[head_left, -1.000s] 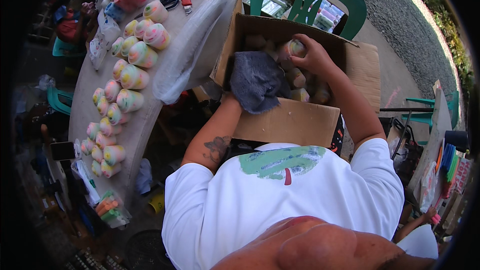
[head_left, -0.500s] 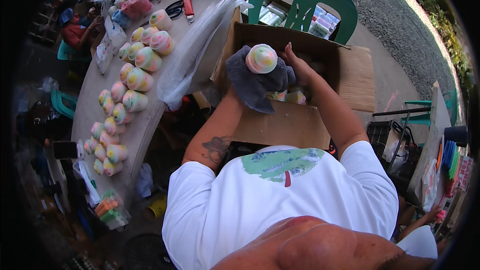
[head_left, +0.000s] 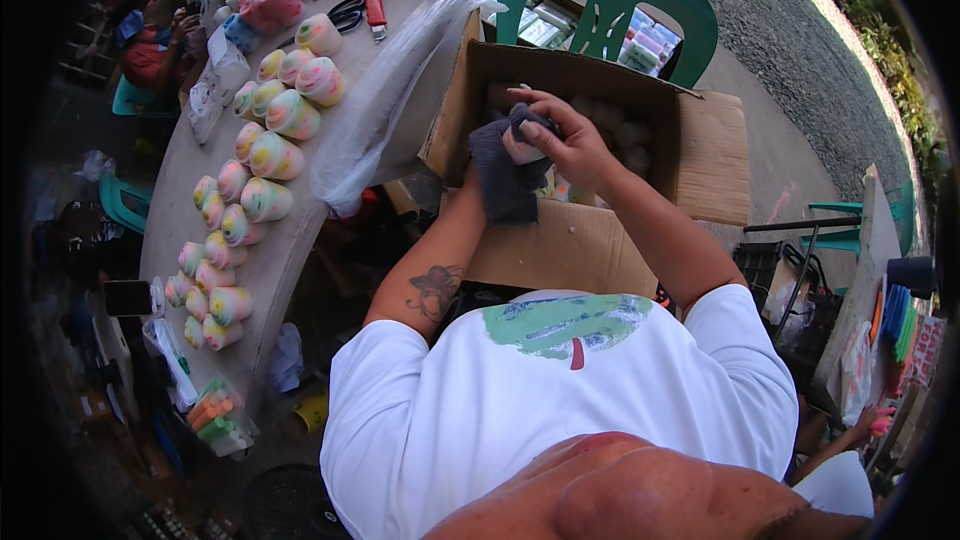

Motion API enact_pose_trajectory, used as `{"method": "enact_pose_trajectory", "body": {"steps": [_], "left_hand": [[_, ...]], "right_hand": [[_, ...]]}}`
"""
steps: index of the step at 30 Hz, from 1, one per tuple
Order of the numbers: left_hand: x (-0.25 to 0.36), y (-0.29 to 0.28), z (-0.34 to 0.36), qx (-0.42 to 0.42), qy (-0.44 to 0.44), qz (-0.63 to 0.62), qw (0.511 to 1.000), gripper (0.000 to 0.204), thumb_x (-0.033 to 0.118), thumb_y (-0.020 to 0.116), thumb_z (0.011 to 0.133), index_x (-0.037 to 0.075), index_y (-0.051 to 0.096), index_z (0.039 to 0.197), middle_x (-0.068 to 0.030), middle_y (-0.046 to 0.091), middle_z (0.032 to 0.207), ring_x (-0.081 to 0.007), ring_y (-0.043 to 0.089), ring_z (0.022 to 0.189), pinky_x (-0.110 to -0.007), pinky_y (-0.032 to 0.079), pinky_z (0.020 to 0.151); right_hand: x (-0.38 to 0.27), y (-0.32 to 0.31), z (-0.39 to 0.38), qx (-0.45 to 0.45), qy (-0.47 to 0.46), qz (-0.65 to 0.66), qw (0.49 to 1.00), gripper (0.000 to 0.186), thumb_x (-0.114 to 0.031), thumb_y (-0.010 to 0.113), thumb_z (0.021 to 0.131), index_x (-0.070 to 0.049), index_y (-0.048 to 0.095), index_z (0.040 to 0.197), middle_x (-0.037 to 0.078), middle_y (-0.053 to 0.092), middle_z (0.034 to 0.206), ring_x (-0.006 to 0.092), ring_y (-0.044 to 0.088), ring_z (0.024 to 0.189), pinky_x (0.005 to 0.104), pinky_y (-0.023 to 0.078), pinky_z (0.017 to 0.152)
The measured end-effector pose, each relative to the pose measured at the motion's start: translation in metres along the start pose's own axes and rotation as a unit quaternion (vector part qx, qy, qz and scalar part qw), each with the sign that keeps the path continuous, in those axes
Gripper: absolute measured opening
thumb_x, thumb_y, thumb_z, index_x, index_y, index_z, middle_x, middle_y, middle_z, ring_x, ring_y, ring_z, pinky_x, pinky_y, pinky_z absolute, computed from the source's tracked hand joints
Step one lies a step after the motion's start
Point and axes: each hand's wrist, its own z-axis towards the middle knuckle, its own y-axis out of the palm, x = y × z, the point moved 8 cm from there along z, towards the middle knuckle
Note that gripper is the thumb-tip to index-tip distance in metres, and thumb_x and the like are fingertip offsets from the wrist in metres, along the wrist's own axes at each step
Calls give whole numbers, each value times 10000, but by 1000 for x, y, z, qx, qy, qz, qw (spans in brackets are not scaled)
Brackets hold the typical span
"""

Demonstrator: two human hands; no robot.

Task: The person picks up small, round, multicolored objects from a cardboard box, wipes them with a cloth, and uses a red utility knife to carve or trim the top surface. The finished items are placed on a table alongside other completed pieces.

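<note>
Above the open cardboard box (head_left: pixel 560 246), my left hand (head_left: pixel 472 183) is mostly hidden under a dark grey cloth (head_left: pixel 505 180). Through the cloth it grips a small white pot with pastel blotches (head_left: pixel 521 149), which is tilted and partly covered. My right hand (head_left: pixel 577 147) bends over the pot from the right, its thumb and fingers closed on a fold of the cloth against it. Inside the box, several pale rounded pots (head_left: pixel 628 132) lie in shade, and more blotched ones show below my hands.
Several similar blotched pots (head_left: pixel 266 199) stand along the curved table (head_left: pixel 300 230) on the left. Clear plastic sheeting (head_left: pixel 370 130) hangs at its edge, near a red-handled cutter (head_left: pixel 374 10). Behind the box stands a green chair (head_left: pixel 690 0). A person in red (head_left: pixel 150 65) sits far left.
My right hand has risen from beside the pot and now covers it with the cloth. The pot has tipped and dropped slightly lower, and my left hand has shifted a little right.
</note>
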Motion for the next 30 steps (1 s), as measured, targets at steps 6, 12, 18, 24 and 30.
{"method": "enact_pose_trajectory", "body": {"steps": [6, 12, 18, 24, 30], "left_hand": [[-56, -16, 13, -14, -81, -235, 969, 350, 346, 499, 992, 103, 528, 1242, -120, 489, 1348, -213, 565, 1130, -314, 499, 900], [-65, -30, 16, -51, -47, -83, 994, 394, 304, 674, 871, 69, 555, 1164, -102, 582, 1178, -181, 601, 1039, -308, 507, 877], [23, -11, 5, -77, 176, 267, 944, 415, 279, 805, 720, 53, 593, 996, -74, 645, 969, -172, 641, 909, -312, 523, 799], [54, -2, -1, -83, 146, 191, 967, 407, 291, 841, 683, 46, 597, 899, -63, 671, 840, -190, 661, 760, -315, 534, 700], [-3, -1, -2, -93, -191, -395, 894, 231, 213, 640, 898, 21, 611, 1025, -80, 686, 927, -199, 670, 791, -310, 552, 721]], "right_hand": [[-8, 28, 1, -141, -173, -354, 908, 120, -200, 632, 934, -90, 612, 978, 91, 511, 1405, 349, 421, 1338, 434, 377, 1069], [78, -4, 5, 41, 297, 43, 953, 209, -213, 513, 999, -26, 606, 1006, 116, 637, 1106, 223, 605, 1017, 378, 483, 910], [121, -43, -61, 104, 465, -2, 879, 260, -221, 539, 972, -18, 631, 1107, 115, 679, 1038, 245, 654, 934, 379, 509, 845], [2, -74, 20, 29, 234, -364, 901, 251, -228, 629, 917, -26, 671, 1059, 139, 701, 944, 245, 664, 880, 355, 506, 808], [-44, 34, 198, 32, -1, -350, 936, 340, -332, 613, 933, -16, 679, 1041, 158, 702, 894, 276, 669, 818, 361, 509, 771]]}}
